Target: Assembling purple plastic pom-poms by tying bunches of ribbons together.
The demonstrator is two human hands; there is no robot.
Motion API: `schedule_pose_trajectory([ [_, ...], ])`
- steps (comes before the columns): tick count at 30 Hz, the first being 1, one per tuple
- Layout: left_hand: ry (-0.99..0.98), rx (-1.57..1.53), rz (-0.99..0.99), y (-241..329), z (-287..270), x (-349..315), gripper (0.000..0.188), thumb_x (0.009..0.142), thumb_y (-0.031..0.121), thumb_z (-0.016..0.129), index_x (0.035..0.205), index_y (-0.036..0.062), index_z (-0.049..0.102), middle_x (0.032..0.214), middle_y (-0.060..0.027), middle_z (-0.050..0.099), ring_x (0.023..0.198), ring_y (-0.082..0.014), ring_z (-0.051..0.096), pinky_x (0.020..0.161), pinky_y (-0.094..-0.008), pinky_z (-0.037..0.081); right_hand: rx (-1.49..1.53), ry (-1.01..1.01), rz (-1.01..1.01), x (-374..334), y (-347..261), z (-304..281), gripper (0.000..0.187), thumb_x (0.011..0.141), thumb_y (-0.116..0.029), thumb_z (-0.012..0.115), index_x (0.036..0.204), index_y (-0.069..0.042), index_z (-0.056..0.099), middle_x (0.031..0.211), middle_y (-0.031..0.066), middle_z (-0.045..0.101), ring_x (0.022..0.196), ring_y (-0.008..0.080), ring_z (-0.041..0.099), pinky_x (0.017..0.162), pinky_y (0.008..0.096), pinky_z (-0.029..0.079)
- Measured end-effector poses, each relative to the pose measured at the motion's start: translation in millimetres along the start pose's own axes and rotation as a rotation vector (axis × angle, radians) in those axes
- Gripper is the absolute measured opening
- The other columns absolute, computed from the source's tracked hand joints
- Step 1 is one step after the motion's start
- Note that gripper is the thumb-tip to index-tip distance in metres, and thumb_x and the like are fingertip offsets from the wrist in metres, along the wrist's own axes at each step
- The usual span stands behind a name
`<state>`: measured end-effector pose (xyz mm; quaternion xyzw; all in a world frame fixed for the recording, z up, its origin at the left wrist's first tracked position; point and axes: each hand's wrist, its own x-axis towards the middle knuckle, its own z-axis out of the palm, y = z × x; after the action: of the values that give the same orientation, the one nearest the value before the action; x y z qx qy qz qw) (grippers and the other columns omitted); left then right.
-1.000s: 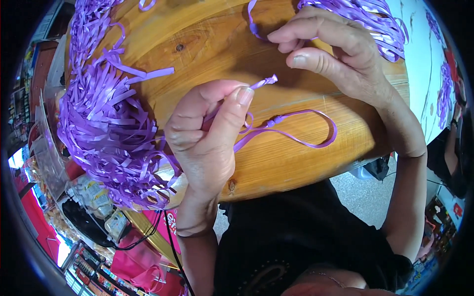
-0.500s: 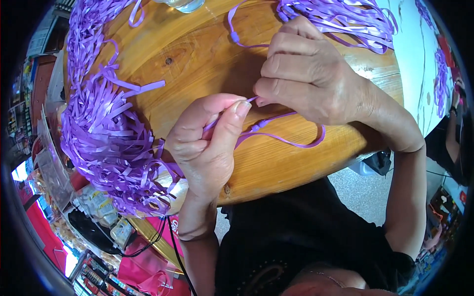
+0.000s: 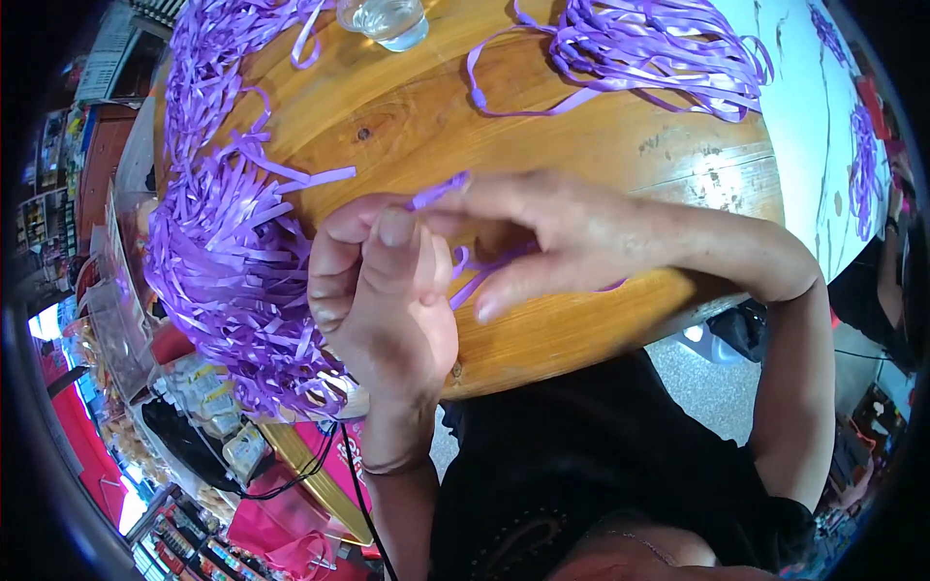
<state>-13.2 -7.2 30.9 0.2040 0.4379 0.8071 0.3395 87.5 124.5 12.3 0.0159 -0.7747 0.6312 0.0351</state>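
Observation:
My left hand [image 3: 392,290] is closed, its thumb pressed over the bent fingers, pinching a narrow purple ribbon [image 3: 439,190]. A short piece of that ribbon sticks up past the fingertips. Close beside it, my right hand [image 3: 572,228] is blurred by motion, with fingers stretched out toward the ribbon and the thumb held apart below. Its fingertips overlap the left hand's in view; I cannot tell whether they touch the ribbon. More purple ribbon [image 3: 473,283] loops on the table between and beneath the hands, partly hidden by the right one.
A big heap of cut purple ribbons [image 3: 228,261] covers the left side of the round wooden table [image 3: 426,126]. Looped purple ribbons with small knots [image 3: 659,48] lie at the far right. A clear glass [image 3: 392,21] stands at the far edge. A white marbled surface [image 3: 814,126] adjoins on the right.
My right hand has gone from a closed grip on the ribbon to stretched fingers, lower and nearer my left hand. The left hand has shifted slightly left, still pinching.

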Motion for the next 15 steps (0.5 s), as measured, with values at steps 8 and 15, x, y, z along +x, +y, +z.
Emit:
schedule_pose_trajectory([
  [8, -0.035, -0.129, 0.164, 39.0, -19.3, 5.7, 0.011, 0.089, 0.009, 0.051, 0.096, 0.0005, 0.054, 0.059, 0.005, 0.028, 0.044, -0.0038, 0.02, 0.041, -0.0228, 0.017, 0.134, -0.237, 0.056, -23.5, -18.2, -7.8, 0.027, 0.084, -0.014, 0.064, 0.106, -0.001, 0.059, 0.081, 0.0081, 0.062, 0.074, 0.0147, 0.058, 0.06, 0.0275, 0.045],
  [15, 0.016, -0.046, 0.169, 44.1, -64.2, 21.3, 0.008, 0.088, 0.011, 0.054, 0.084, 0.0034, 0.055, 0.059, 0.0048, 0.028, 0.045, -0.005, 0.021, 0.043, -0.0227, 0.018, 0.167, 0.382, 0.195, -77.7, -20.9, -49.6, 0.018, 0.086, -0.013, 0.059, 0.1, -0.001, 0.064, 0.078, 0.0016, 0.061, 0.065, 0.0055, 0.051, 0.059, 0.0207, 0.042],
])
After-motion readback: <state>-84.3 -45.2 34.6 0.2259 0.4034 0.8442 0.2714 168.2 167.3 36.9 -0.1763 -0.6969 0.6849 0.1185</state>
